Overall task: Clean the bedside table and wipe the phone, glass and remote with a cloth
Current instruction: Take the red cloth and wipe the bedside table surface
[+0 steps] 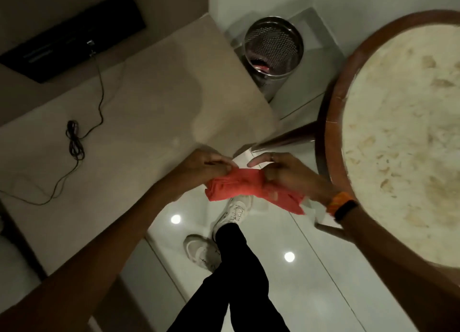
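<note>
A red cloth (239, 186) is bunched between both hands, above the floor in front of me. My left hand (204, 166) pinches its left end and my right hand (286, 174) grips its right part, with the loose end hanging below the wrist. An orange and black band sits on the right wrist. A beige counter top (139, 122) stretches to the left of the hands. No phone, glass or remote shows in this view.
A black cable (74, 142) lies coiled on the counter and runs up to a dark wall panel (72, 35). A perforated metal bin (272, 50) stands on the floor beyond the counter corner. A round wood-rimmed table (398, 132) fills the right side. My white shoes are on the glossy floor.
</note>
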The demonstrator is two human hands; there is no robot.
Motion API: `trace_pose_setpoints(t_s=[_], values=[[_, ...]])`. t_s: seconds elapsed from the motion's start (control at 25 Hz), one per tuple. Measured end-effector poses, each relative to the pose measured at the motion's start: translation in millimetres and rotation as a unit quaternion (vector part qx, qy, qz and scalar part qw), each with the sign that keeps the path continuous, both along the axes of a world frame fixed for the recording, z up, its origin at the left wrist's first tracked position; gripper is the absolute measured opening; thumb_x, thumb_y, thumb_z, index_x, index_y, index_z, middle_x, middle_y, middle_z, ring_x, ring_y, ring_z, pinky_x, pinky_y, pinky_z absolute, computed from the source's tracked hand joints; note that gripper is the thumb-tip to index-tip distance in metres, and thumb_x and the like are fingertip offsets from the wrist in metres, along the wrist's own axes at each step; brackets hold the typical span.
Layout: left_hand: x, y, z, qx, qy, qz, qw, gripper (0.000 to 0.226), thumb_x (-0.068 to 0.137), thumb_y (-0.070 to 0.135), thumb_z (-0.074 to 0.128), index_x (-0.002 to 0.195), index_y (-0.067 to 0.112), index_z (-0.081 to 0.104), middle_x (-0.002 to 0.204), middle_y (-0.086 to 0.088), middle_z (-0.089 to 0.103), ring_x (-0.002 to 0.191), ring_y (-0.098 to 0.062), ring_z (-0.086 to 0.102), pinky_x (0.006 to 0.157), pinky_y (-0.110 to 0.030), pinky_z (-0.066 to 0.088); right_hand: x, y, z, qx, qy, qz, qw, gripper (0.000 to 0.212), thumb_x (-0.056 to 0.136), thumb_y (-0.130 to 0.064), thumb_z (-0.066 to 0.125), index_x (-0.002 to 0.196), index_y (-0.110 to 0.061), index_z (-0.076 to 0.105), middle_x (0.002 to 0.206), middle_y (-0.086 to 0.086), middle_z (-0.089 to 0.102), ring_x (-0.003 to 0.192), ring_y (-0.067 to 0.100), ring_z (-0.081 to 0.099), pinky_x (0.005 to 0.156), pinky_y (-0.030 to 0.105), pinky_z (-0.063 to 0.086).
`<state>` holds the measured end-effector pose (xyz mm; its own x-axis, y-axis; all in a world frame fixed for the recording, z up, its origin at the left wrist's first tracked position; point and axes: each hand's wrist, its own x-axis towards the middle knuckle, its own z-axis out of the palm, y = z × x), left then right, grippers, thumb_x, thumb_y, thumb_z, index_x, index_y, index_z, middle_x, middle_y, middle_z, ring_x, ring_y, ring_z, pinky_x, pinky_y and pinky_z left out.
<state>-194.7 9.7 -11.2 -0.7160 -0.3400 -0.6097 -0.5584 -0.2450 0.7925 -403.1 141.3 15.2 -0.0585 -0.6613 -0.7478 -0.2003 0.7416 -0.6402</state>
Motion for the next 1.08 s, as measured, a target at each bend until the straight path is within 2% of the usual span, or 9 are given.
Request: trace_pose_setpoints(t_s=[0.08, 0.2, 0.28, 0.36, 0.44, 0.52, 0.64, 0.8, 1.08], values=[[-46, 4, 21, 0.015, 0.060, -0.003, 0.998, 0.020, 0.091, 0.036, 0.067, 0.081, 0.029, 0.082, 0.076, 0.009, 0.075, 0.072, -0.006, 0.068, 0.075, -0.024, 0.050, -42, 21, 32, 0.005, -0.057, -0.053, 0.997, 0.043, 0.090, 0.012, 0.057, 0.089, -0.025, 0.079, 0.108, 0.023, 0.074, 0.082, 0.027, 0.069, 0.081, 0.040, 0.056], [-134, 25, 50, 0.058, 0.100, -0.007, 0.993, 0.055, 0.085, 0.060, 0.068, 0.099, 0.007, 0.077, 0.089, -0.014, 0.073, 0.080, -0.017, 0.064, 0.075, -0.032, 0.051, -111, 68, 71, 0.000, -0.089, -0.141, 0.986, 0.037, 0.092, 0.010, 0.054, 0.110, -0.012, 0.077, 0.114, 0.011, 0.079, 0.097, 0.020, 0.075, 0.082, 0.026, 0.060], [-191, 47, 60, 0.036, 0.132, -0.005, 0.991, 0.052, 0.084, 0.052, 0.073, 0.105, 0.004, 0.074, 0.094, -0.007, 0.073, 0.082, -0.010, 0.068, 0.079, -0.025, 0.058, -148, 103, 83, -0.003, -0.040, -0.212, 0.976, 0.038, 0.094, 0.007, 0.055, 0.106, -0.020, 0.079, 0.111, 0.008, 0.080, 0.092, 0.015, 0.077, 0.076, 0.021, 0.061], [-236, 72, 62, -0.089, 0.159, -0.048, 0.982, 0.042, 0.089, 0.028, 0.075, 0.124, 0.006, 0.067, 0.110, -0.007, 0.071, 0.102, -0.016, 0.067, 0.099, -0.038, 0.056, -177, 140, 82, -0.021, 0.121, -0.257, 0.959, 0.026, 0.096, -0.004, 0.063, 0.113, -0.020, 0.075, 0.120, 0.011, 0.077, 0.101, 0.021, 0.076, 0.082, 0.024, 0.058], [-255, 98, 53, -0.341, 0.144, -0.174, 0.913, 0.055, 0.090, 0.018, 0.070, 0.143, 0.012, 0.055, 0.136, -0.011, 0.059, 0.127, -0.026, 0.054, 0.111, -0.046, 0.043, -182, 170, 71, -0.030, 0.339, -0.229, 0.912, 0.029, 0.096, -0.028, 0.065, 0.122, -0.018, 0.072, 0.130, 0.006, 0.072, 0.118, 0.026, 0.069, 0.088, 0.024, 0.051], [-258, 120, 42, -0.535, 0.130, -0.269, 0.790, 0.058, 0.093, 0.027, 0.062, 0.148, 0.016, 0.048, 0.160, -0.009, 0.038, 0.148, -0.032, 0.033, 0.117, -0.051, 0.034, -165, 188, 53, -0.048, 0.485, -0.143, 0.861, 0.046, 0.097, -0.040, 0.053, 0.135, -0.017, 0.064, 0.146, 0.009, 0.059, 0.132, 0.031, 0.057, 0.102, 0.037, 0.047], [-254, 139, 22, -0.583, 0.108, -0.374, 0.713, 0.061, 0.105, 0.039, 0.039, 0.159, 0.014, 0.028, 0.170, -0.008, 0.019, 0.158, -0.031, 0.011, 0.126, -0.055, 0.013, -119, 187, 18, -0.050, 0.541, -0.043, 0.838, 0.057, 0.104, -0.039, 0.038, 0.157, -0.019, 0.038, 0.168, 0.012, 0.029, 0.155, 0.032, 0.030, 0.124, 0.055, 0.026], [-241, 137, 5, -0.601, 0.103, -0.332, 0.720, 0.057, 0.109, 0.031, 0.022, 0.162, 0.011, 0.017, 0.172, -0.009, 0.010, 0.159, -0.029, 0.003, 0.128, -0.050, 0.008, -101, 176, 0, -0.033, 0.545, -0.076, 0.834, 0.064, 0.104, -0.043, 0.019, 0.162, -0.018, 0.025, 0.172, 0.010, 0.017, 0.161, 0.029, 0.013, 0.127, 0.060, 0.011], [-160, 86, -3, -0.601, 0.035, -0.129, 0.788, 0.058, 0.107, 0.031, 0.039, 0.158, 0.006, 0.030, 0.167, -0.014, 0.026, 0.157, -0.031, 0.019, 0.126, -0.053, 0.021, -73, 105, 6, -0.172, 0.564, -0.007, 0.808, 0.056, 0.107, -0.044, 0.033, 0.161, -0.032, 0.023, 0.173, 0.003, 0.010, 0.162, 0.021, 0.003, 0.130, 0.057, 0.006]])
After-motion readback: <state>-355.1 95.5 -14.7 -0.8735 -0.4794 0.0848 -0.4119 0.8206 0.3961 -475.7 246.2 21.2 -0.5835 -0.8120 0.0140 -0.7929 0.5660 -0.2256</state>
